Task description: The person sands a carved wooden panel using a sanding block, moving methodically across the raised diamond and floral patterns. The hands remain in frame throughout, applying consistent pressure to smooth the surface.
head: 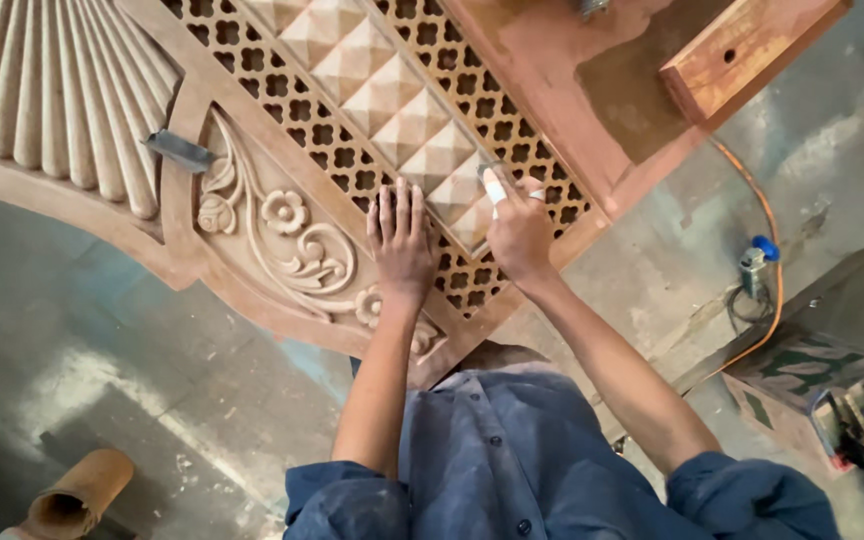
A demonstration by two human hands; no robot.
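While left hand (399,232) lies flat, fingers spread, on carved wooden panel (282,150), right hand (518,232) just beside it pinches small grey piece (493,172) against the lattice.

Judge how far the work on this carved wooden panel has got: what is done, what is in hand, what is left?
Done: flower scrolls, lattice and pyramid row are cut. In hand: left hand steadies the carved panel; right hand presses a small pad, probably abrasive, on a pyramid. Left: wood looks bare, dusty, unfinished.
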